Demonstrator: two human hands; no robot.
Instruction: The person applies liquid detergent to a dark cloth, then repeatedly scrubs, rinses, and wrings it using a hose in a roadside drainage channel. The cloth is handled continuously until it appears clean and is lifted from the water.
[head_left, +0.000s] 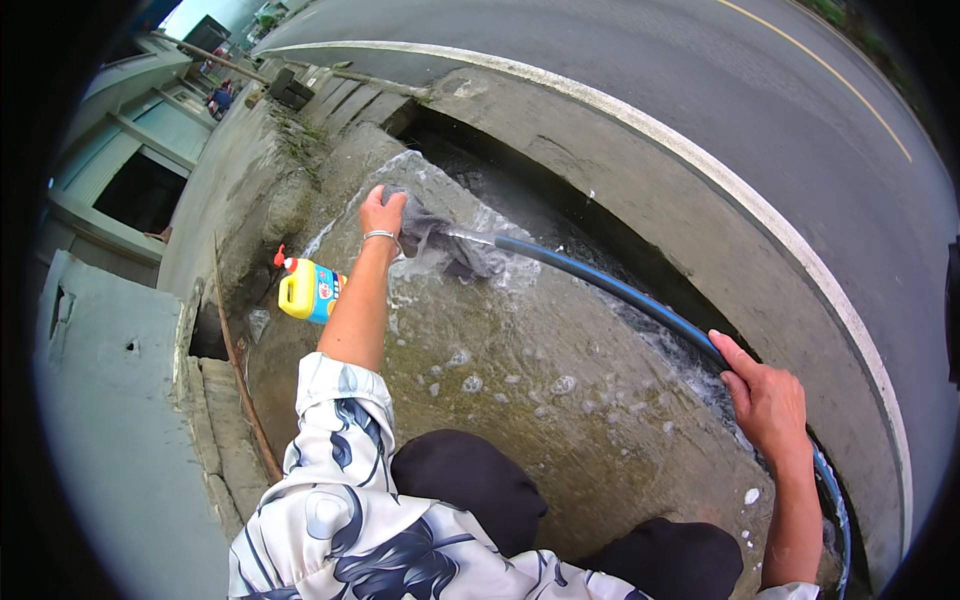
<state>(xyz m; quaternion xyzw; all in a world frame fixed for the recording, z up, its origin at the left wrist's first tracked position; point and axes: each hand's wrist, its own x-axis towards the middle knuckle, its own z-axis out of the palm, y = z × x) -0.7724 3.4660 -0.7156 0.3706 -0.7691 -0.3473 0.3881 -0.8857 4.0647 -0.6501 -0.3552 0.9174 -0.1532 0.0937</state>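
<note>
Ahead of me, my left hand (382, 215) grips one end of a soaked grey cloth (442, 232) just over the wet concrete slab (480, 390). My right hand (765, 405) is closed around a black hose with a blue stripe (615, 285), off to the right. Water streams from the hose's end onto the cloth and splashes around it. Beside my left forearm stands a yellow jug (298, 291) with a red pump top and a blue label. The forearm covers part of that label.
A drainage channel (480, 169) with running water borders the slab, and a paved road (675, 75) lies beyond its concrete edge. Soap bubbles (562, 385) float across the slab. On the left are a long stick (238, 367) and a grey board (120, 420).
</note>
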